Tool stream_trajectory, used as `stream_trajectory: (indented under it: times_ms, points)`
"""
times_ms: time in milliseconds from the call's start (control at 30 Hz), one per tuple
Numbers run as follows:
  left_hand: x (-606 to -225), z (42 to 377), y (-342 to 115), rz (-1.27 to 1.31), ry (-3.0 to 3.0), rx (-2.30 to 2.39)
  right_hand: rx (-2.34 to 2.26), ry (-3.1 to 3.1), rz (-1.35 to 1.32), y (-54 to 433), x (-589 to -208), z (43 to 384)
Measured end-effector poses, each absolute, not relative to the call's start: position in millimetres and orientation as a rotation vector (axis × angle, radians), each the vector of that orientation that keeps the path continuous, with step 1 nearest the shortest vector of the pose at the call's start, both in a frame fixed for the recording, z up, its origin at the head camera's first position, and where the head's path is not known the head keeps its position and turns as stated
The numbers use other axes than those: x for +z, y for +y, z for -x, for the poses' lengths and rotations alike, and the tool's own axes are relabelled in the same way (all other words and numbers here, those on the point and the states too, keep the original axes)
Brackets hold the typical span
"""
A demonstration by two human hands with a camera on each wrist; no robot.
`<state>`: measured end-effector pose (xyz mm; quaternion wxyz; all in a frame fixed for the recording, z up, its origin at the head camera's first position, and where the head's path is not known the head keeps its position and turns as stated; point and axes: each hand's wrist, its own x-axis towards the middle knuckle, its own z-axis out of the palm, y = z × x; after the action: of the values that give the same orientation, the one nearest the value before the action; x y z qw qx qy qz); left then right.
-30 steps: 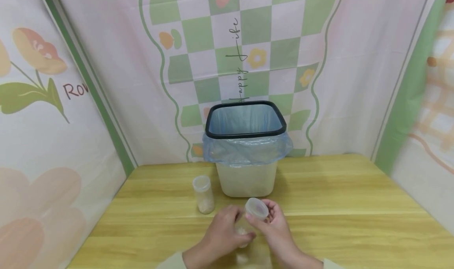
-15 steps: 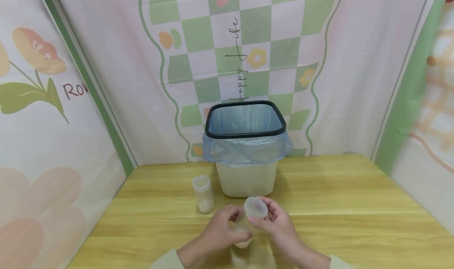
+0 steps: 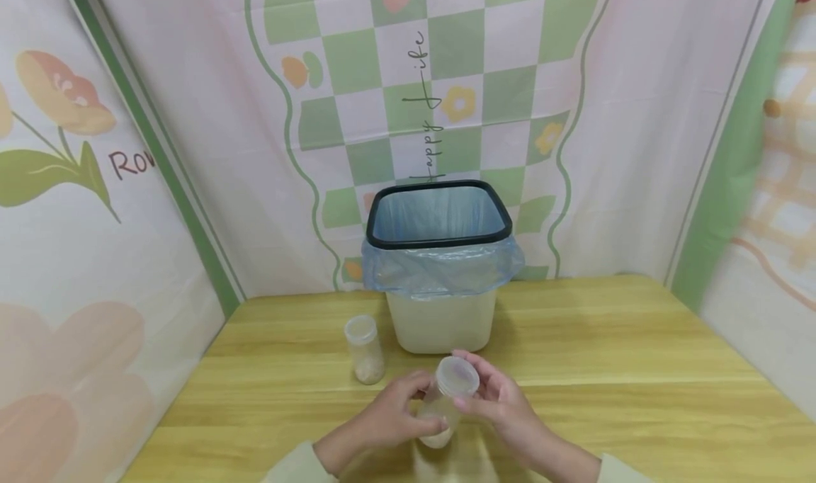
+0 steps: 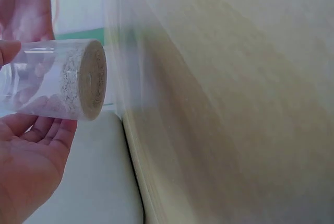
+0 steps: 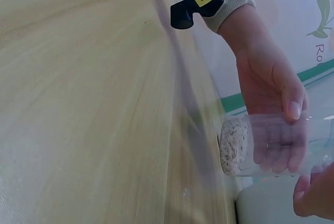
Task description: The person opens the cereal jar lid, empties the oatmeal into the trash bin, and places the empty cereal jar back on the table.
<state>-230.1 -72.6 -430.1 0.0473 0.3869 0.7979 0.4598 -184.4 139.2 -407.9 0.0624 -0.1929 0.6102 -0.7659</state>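
In the head view a clear jar (image 3: pixel 446 408) with a translucent white lid (image 3: pixel 457 375) is tilted above the near part of the table, its lid end towards the bin. My left hand (image 3: pixel 392 412) grips its lower body, thumb on the near side and fingers on the far side. The right hand (image 3: pixel 500 398) holds it around the lid and neck. In the left wrist view, pale flaky bits (image 4: pixel 93 80) cover the jar's bottom. The right wrist view shows the left hand (image 5: pixel 269 78) curved around the clear wall, with the right hand (image 5: pixel 318 198) partly cut off.
A second lidded jar (image 3: pixel 366 352) with pale contents stands upright left of the bin. The white bin (image 3: pixel 443 320), with a black rim and blue liner bag, stands at the back of the wooden table (image 3: pixel 593 370). Printed curtains (image 3: pixel 637 150) hang behind and beside it.
The left hand has shifted slightly left, and more of the jar's body now shows between the hands. My right hand's fingers have spread a little at the lid. The bin and second jar stay put.
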Motion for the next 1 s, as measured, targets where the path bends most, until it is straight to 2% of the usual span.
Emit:
stream_trajectory:
  times_ms: [433, 733, 1000]
  points:
    - [-429, 218, -57, -1.03, 2.926, 1.372, -2.454, 2.191, 0.081, 112, -400, 175]
    - [-428, 210, -51, -1.048, 3.109, 1.213, -2.43, 2.246, -0.075, 104, -400, 177]
    - [-428, 209, -51, -1.029, 3.12, 1.19, -2.431, 2.236, -0.05, 104, -403, 176]
